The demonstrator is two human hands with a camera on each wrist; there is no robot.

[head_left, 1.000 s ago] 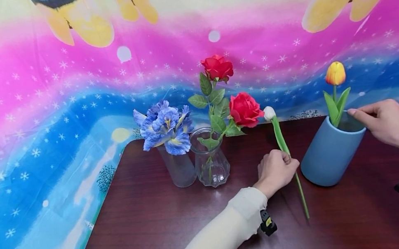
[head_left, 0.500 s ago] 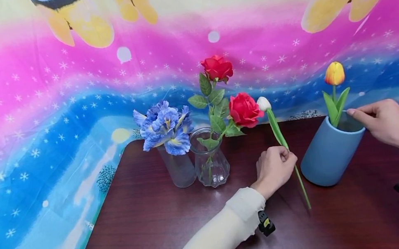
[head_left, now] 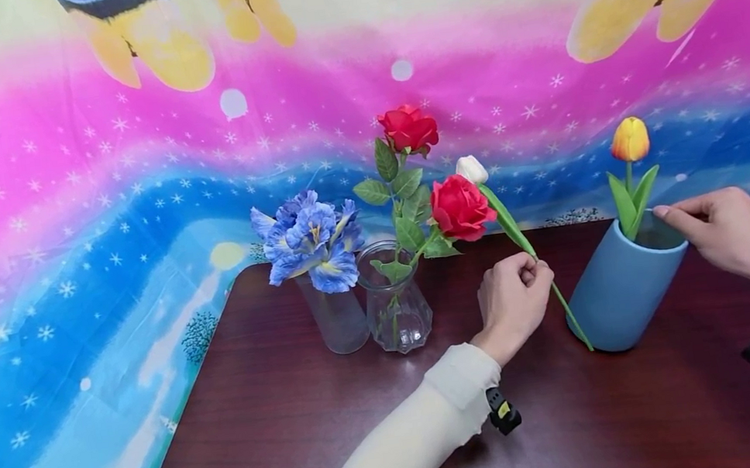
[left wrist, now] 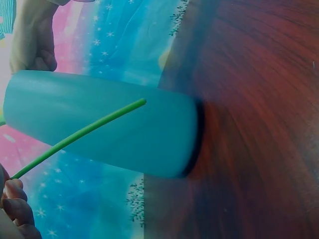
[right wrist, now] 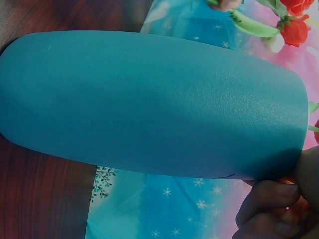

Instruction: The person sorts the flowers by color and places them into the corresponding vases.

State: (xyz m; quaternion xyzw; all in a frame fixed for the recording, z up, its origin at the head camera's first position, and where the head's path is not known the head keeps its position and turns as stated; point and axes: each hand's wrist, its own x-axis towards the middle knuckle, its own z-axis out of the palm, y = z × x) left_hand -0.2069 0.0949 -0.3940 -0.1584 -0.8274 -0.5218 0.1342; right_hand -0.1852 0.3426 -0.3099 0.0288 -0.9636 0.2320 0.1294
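My left hand (head_left: 515, 299) pinches the green stem of a white tulip (head_left: 472, 170) partway down. The tulip leans left, its bloom behind the lower red rose. In the head view the stem's lower end overlaps the blue vase (head_left: 624, 289); the left wrist view shows the bare stem tip (left wrist: 142, 102) in front of the vase's side. My right hand (head_left: 740, 232) grips the vase's rim on the right, thumb at the edge, the other fingers (right wrist: 271, 199) curled outside below the rim. An orange-yellow tulip (head_left: 630, 139) with green leaves stands in the vase.
A clear glass vase (head_left: 418, 330) with red roses (head_left: 461, 208) stands mid-table, left of my left hand. Touching close beside it is a frosted vase (head_left: 338, 320) holding blue flowers (head_left: 314, 234). A printed cloth (head_left: 152, 191) hangs behind the dark wood table (head_left: 287, 432).
The white tulip has risen and tilted further left, its stem end swinging up and right across the vase. My left hand has lifted slightly. The right hand and vase have stayed put.
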